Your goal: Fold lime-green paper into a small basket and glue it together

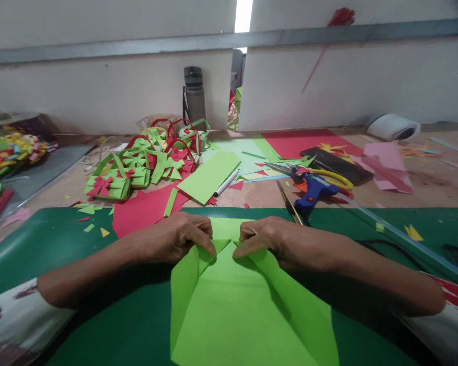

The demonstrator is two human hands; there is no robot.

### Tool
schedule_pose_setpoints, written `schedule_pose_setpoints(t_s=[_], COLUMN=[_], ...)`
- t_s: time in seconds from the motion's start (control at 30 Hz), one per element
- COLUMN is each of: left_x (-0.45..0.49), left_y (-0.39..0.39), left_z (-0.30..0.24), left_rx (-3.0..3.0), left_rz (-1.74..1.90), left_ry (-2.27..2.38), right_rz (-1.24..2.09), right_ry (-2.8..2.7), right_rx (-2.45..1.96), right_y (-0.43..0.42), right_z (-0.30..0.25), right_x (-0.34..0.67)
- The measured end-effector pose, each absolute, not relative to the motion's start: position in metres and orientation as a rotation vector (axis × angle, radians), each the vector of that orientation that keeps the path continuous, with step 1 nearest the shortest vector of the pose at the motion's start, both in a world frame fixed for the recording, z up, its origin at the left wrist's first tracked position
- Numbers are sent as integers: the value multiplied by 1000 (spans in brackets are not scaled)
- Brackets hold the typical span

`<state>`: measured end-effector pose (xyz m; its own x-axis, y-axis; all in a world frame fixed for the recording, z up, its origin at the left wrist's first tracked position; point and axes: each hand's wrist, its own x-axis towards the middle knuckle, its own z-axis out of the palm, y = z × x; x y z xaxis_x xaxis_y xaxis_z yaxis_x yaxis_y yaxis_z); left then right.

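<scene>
A large sheet of light green paper (236, 315) lies in front of me on the dark green mat (110, 325). Its left and right sides are folded partly upward, and small triangular flaps show at the far end. My left hand (187, 236) pinches the far left corner fold between thumb and fingers. On the other side, my right hand (265, 241) pinches the matching right corner fold. Both hands are closed and close together, with a narrow gap between the thumbs. The curled fingers hide part of the paper's far edge.
Behind the mat are small green and red paper baskets (137, 168), a white marker (227, 183), scissors (280, 168), a blue glue gun (315, 190) and a black phone (338, 165). A dark bottle (194, 96) stands by the wall. Red sheets (309, 142) and paper scraps lie around.
</scene>
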<state>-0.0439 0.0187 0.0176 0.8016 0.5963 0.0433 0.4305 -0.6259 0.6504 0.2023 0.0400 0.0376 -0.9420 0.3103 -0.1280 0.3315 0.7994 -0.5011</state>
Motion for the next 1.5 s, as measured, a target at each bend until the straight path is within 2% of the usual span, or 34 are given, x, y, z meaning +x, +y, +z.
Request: schedule_pose_setpoints(t_s=[0.47, 1.0, 1.33, 1.5], left_x=[-42, -34, -30, -31], left_y=[18, 28, 34, 34], left_z=[5, 5, 19, 17], left_rx=[2582, 2511, 2514, 2516], left_rz=[333, 407, 243, 281], left_ry=[818, 773, 749, 741], right_rz=[-988, -1015, -837, -784], right_ry=[3115, 3109, 3102, 3102], right_rx=[576, 638, 655, 676], right_y=[43, 45, 44, 42], right_z=[22, 10, 13, 16], right_x=[201, 202, 203, 201])
